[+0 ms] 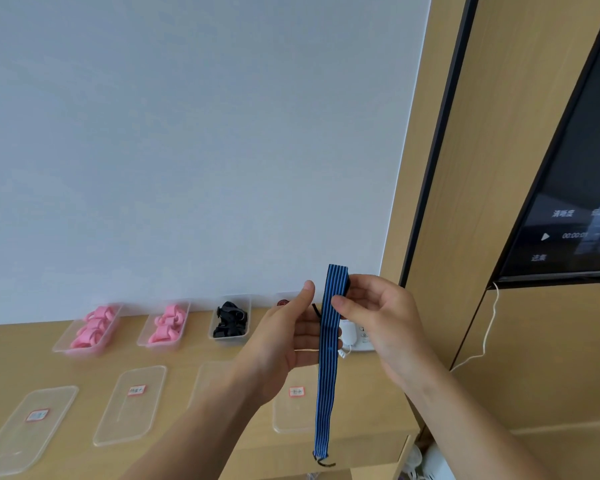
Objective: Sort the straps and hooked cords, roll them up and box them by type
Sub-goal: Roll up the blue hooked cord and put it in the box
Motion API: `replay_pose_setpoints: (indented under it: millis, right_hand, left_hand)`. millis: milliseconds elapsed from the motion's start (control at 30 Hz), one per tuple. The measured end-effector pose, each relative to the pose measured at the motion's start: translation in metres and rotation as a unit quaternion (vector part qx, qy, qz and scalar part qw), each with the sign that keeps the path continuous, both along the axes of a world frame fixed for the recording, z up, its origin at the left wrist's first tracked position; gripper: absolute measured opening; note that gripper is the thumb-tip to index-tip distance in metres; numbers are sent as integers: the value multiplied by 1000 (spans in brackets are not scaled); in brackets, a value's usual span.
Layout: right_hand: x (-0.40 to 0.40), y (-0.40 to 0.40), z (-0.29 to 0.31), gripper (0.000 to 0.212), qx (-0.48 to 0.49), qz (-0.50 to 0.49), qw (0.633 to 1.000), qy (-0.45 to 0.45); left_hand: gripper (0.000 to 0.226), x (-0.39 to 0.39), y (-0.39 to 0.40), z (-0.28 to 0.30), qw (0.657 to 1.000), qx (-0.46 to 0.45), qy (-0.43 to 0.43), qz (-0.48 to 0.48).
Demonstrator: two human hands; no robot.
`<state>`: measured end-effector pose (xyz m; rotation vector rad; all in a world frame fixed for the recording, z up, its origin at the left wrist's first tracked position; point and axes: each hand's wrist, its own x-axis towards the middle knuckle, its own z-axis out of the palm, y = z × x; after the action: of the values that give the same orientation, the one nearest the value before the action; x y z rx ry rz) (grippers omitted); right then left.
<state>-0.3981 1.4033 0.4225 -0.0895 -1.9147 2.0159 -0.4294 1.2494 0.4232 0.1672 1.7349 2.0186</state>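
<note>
Two hands meet at chest height over the desk, and between them hangs one blue striped strap (328, 358), so I judge the step in hand to be the start of rolling this strap before it goes into a box. My right hand (378, 323) holds the strap's top end, thumb in front and fingers curled behind it, with the folded tip standing just above the fingers. My left hand (291, 336) sits just beside it, palm turned toward me, thumb raised, fingers reaching behind the strap; whether they actually pinch it I cannot tell. The strap drops straight down between the wrists, its lower end with a dark hook dangling near the desk's front edge.

Beyond my left hand stand three open boxes: two of pink rolls (92, 329) (167, 327) and one of black pieces (230, 320). A fourth box behind the hands shows a red coil (283, 302); most of it is hidden. Below my left forearm lie labelled clear lids (132, 403).

Next, I think, the top end must be turned over on itself and wound down tight, the left hand feeding the slack, or the roll will spring loose.
</note>
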Motion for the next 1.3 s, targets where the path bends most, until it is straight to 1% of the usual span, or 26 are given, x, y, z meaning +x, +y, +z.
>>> replay_pose_setpoints:
  millis: [133, 267, 500, 667, 733, 933, 1100, 1200, 1300]
  right_hand:
    - [-1, 1, -2, 24, 25, -10, 999, 24]
    - [-2, 1, -4, 29, 51, -26, 996, 66]
    - [0, -1, -13, 38, 177, -57, 973, 135]
    - [0, -1, -24, 35, 258, -82, 945, 184]
    - [1, -2, -27, 36, 297, -95, 927, 206]
    - [3, -5, -36, 51, 392, -123, 866, 287]
    - [3, -5, -44, 41, 457, -136, 813, 335]
    - [3, -3, -49, 37, 469, -141, 803, 340]
    - [4, -4, -50, 35, 469, -133, 803, 341]
  left_hand:
    - [59, 0, 2, 0, 1000, -9, -4, 4]
    - [62, 1, 1, -3, 1000, -21, -18, 1]
    - [63, -1, 0, -3, 999, -11, -30, 5]
    - [60, -5, -4, -1, 999, -10, -42, 14]
    - [57, -7, -6, -1, 999, -8, -44, 16]
    - [40, -9, -9, 2, 999, 8, -35, 7]
    - [35, -10, -13, 3, 999, 27, -39, 0]
    - [28, -10, -17, 3, 999, 37, -28, -3]
    - [22, -11, -20, 3, 999, 36, -7, -2]
